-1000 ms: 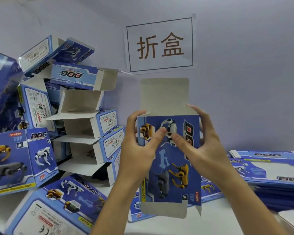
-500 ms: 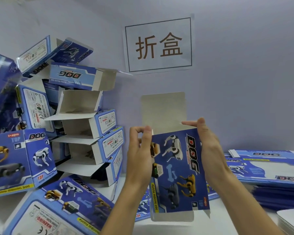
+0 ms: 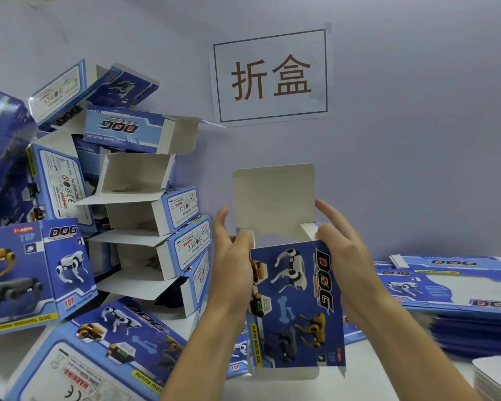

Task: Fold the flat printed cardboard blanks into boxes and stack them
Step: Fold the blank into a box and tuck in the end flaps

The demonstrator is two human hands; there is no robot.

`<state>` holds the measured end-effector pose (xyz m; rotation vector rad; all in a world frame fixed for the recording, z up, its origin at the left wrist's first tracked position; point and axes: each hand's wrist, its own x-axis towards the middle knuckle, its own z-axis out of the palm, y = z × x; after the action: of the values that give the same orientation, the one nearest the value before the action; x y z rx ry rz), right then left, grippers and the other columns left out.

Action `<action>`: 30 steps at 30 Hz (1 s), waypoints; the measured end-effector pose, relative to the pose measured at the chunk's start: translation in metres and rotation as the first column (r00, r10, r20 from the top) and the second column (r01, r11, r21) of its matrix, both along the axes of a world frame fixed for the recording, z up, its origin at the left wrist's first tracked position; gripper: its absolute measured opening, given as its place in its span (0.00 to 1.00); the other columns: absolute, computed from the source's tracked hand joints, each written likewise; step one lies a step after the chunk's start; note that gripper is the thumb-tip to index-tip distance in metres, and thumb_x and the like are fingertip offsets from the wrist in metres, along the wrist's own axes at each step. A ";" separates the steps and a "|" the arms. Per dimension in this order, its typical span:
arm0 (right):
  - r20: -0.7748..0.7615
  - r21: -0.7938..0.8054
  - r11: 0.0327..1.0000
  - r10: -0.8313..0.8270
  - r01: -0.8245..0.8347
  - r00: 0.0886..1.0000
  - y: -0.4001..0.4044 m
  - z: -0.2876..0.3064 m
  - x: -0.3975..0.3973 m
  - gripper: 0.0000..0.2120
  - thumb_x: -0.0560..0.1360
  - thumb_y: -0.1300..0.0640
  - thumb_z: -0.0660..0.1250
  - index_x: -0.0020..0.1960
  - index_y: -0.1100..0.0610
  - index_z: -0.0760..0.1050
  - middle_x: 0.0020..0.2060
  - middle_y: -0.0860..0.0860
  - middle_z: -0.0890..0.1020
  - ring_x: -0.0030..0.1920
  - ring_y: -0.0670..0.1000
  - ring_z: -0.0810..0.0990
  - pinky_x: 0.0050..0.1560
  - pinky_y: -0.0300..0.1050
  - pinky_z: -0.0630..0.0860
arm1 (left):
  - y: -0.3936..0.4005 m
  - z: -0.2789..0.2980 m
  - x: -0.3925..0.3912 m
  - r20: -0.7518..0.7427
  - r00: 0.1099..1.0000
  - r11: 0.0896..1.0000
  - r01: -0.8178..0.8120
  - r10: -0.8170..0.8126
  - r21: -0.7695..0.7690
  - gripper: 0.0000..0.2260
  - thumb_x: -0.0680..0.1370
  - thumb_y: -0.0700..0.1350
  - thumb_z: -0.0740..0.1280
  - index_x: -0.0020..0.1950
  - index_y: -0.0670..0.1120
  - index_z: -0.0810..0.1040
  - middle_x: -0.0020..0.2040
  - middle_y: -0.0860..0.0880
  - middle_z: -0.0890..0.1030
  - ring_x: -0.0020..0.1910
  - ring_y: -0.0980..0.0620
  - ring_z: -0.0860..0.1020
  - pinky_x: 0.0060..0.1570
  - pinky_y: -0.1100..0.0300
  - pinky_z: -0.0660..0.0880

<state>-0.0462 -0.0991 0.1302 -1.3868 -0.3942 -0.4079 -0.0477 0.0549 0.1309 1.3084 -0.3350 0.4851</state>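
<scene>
Box (image 3: 295, 305) upright above the table (image 3: 359, 383), squared open, top lid flap (image 3: 274, 198) standing. My left hand (image 3: 233, 267) pinches the left dust flap; my right hand (image 3: 340, 250) grips the right corner. Best to fold both side flaps in first, then tuck the lid, keeping the walls square.

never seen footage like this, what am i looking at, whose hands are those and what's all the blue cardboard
There is no robot here. A camera worn on a person's head looks forward and down at their own two hands. The left hand and right hand hold a half-opened blue box printed with toy dogs; its plain top flap stands up. On the left, finished boxes are piled against the wall. On the right lies a stack of flat blanks. The wall sign shows two characters.
</scene>
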 end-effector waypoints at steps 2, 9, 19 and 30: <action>0.006 0.016 1.000 0.023 -0.024 1.000 0.000 0.001 -0.001 0.18 0.81 0.59 0.56 0.63 0.40 0.72 0.32 0.53 0.78 0.28 0.48 0.79 0.27 0.42 0.75 | 0.001 0.000 0.000 0.017 1.000 1.000 -0.025 0.024 0.018 0.22 0.82 0.40 0.56 0.57 0.70 0.72 0.38 0.60 0.78 0.37 0.51 0.75 0.38 0.51 0.74; 0.072 0.082 0.996 0.026 -0.032 0.997 0.002 -0.004 -0.003 0.07 0.79 0.54 0.58 0.48 0.52 0.75 0.34 0.54 0.82 0.32 0.52 0.82 0.30 0.44 0.77 | 0.000 -0.005 -0.003 0.098 0.989 0.994 -0.108 0.108 -0.009 0.15 0.84 0.43 0.54 0.44 0.52 0.77 0.40 0.52 0.81 0.30 0.60 0.77 0.27 0.65 0.73; 0.098 -0.001 0.989 0.144 -0.145 0.985 0.002 -0.009 -0.009 0.19 0.72 0.43 0.62 0.56 0.54 0.73 0.44 0.55 0.84 0.42 0.56 0.85 0.38 0.49 0.82 | 0.008 -0.010 -0.005 0.093 0.990 0.991 0.098 -0.106 0.090 0.12 0.73 0.64 0.71 0.47 0.58 0.75 0.48 0.47 0.83 0.50 0.46 0.85 0.41 0.52 0.82; 0.197 0.025 0.999 0.035 -0.040 0.980 0.005 -0.006 -0.008 0.17 0.72 0.45 0.64 0.55 0.54 0.75 0.43 0.52 0.84 0.39 0.53 0.86 0.32 0.45 0.82 | 0.011 -0.008 -0.006 0.185 0.980 0.989 0.051 -0.077 0.141 0.17 0.68 0.63 0.68 0.51 0.56 0.74 0.45 0.48 0.84 0.47 0.41 0.84 0.47 0.34 0.79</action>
<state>-0.0544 -0.0937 0.1247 -1.3129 -0.5732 -0.5196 -0.0537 0.0659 0.1230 1.3817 -0.5763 0.5417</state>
